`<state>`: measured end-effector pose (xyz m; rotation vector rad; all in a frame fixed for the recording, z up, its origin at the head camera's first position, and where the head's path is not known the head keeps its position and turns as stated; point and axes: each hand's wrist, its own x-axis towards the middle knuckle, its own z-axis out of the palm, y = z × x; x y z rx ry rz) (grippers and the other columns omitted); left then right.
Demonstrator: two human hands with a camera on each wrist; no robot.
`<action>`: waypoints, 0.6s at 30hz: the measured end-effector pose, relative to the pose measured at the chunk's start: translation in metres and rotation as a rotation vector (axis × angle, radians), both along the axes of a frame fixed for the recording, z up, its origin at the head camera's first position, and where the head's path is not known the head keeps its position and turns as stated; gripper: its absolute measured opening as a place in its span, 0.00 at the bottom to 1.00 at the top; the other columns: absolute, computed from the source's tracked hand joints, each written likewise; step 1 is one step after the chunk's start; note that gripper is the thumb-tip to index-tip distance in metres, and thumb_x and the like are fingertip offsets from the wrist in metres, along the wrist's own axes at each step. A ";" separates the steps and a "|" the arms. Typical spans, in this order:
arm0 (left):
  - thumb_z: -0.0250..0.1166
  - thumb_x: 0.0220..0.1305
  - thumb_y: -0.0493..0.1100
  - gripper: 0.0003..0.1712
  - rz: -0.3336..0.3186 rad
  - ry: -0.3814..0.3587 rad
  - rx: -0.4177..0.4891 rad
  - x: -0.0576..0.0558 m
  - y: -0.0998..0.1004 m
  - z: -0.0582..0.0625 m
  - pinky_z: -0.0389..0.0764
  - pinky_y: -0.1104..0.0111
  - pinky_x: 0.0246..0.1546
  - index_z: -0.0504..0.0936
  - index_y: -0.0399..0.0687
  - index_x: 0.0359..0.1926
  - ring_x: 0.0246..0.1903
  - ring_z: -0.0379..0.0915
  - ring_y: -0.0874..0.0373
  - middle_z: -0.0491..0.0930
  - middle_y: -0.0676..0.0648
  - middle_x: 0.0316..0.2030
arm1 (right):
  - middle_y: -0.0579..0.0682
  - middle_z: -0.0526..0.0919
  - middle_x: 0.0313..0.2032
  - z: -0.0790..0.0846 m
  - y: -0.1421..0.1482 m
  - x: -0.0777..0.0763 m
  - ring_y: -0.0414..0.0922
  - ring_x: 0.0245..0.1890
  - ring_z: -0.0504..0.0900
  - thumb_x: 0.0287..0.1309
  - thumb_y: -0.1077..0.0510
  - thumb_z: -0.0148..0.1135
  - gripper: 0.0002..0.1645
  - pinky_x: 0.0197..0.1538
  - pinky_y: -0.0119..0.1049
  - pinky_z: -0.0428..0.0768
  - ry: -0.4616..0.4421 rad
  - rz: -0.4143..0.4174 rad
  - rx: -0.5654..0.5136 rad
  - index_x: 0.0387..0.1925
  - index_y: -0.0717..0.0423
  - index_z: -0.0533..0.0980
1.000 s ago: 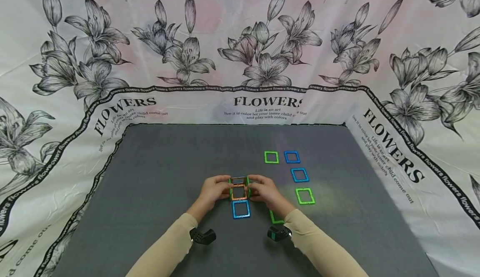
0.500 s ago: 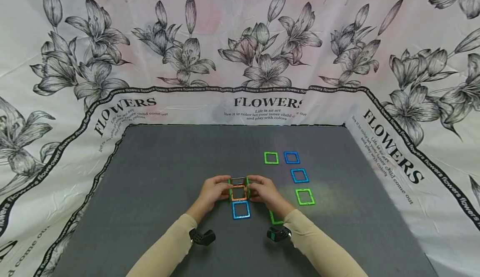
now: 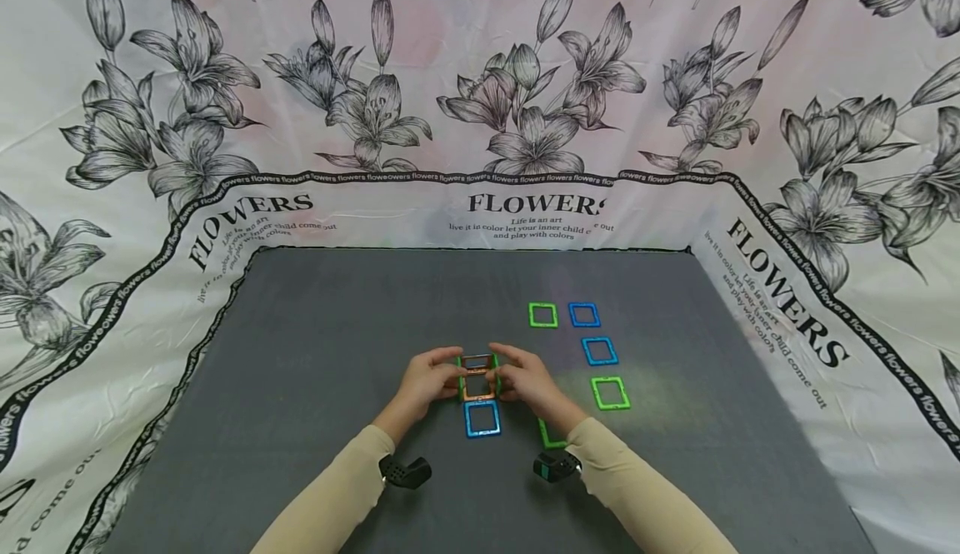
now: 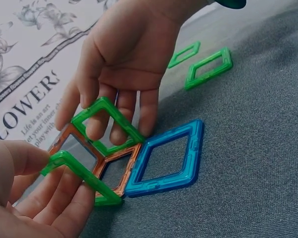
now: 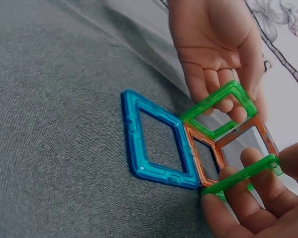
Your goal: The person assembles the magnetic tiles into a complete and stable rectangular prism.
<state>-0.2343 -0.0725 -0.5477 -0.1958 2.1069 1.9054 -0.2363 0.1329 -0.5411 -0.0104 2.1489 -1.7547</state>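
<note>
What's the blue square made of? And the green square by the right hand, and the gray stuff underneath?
Blue square: probably hard plastic, shiny and slightly see-through, because light glints on its molded ridges.
Green square: likely plastic too, glossy, with the same molded look.
Gray cover: looks like dull woven cloth, since the wrist views show a fine, grainy weave.

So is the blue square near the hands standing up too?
No, that blue square lies flat on the gray cloth.
</note>
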 end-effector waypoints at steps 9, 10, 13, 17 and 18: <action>0.64 0.69 0.38 0.22 -0.013 0.031 -0.036 0.000 0.001 0.000 0.88 0.60 0.38 0.81 0.42 0.63 0.31 0.82 0.60 0.86 0.38 0.50 | 0.67 0.87 0.44 0.004 -0.003 0.002 0.47 0.35 0.86 0.68 0.66 0.50 0.31 0.38 0.44 0.85 0.050 0.012 0.058 0.72 0.60 0.69; 0.64 0.69 0.38 0.22 -0.015 0.031 -0.038 0.000 0.001 0.000 0.88 0.61 0.38 0.81 0.42 0.63 0.31 0.83 0.61 0.86 0.38 0.50 | 0.67 0.87 0.44 0.004 -0.003 0.002 0.48 0.36 0.86 0.68 0.66 0.50 0.31 0.38 0.44 0.86 0.059 0.015 0.069 0.72 0.60 0.69; 0.64 0.69 0.37 0.22 -0.016 0.035 -0.041 0.000 0.002 0.000 0.88 0.61 0.38 0.81 0.41 0.63 0.30 0.82 0.61 0.85 0.37 0.53 | 0.65 0.87 0.43 0.004 -0.003 0.002 0.51 0.37 0.86 0.68 0.66 0.50 0.31 0.38 0.45 0.86 0.096 0.031 0.113 0.72 0.60 0.69; 0.62 0.70 0.35 0.22 -0.016 0.045 -0.044 0.000 0.002 0.000 0.89 0.61 0.39 0.81 0.40 0.63 0.30 0.83 0.62 0.82 0.36 0.59 | 0.62 0.88 0.41 0.003 -0.003 0.002 0.50 0.38 0.87 0.68 0.66 0.49 0.31 0.39 0.45 0.87 0.134 0.049 0.172 0.72 0.60 0.70; 0.61 0.69 0.34 0.22 -0.016 0.047 -0.044 -0.001 0.002 0.000 0.89 0.61 0.39 0.81 0.40 0.63 0.31 0.83 0.62 0.81 0.36 0.60 | 0.61 0.89 0.41 0.003 -0.003 0.002 0.50 0.38 0.86 0.69 0.65 0.49 0.30 0.39 0.44 0.87 0.139 0.052 0.184 0.72 0.59 0.70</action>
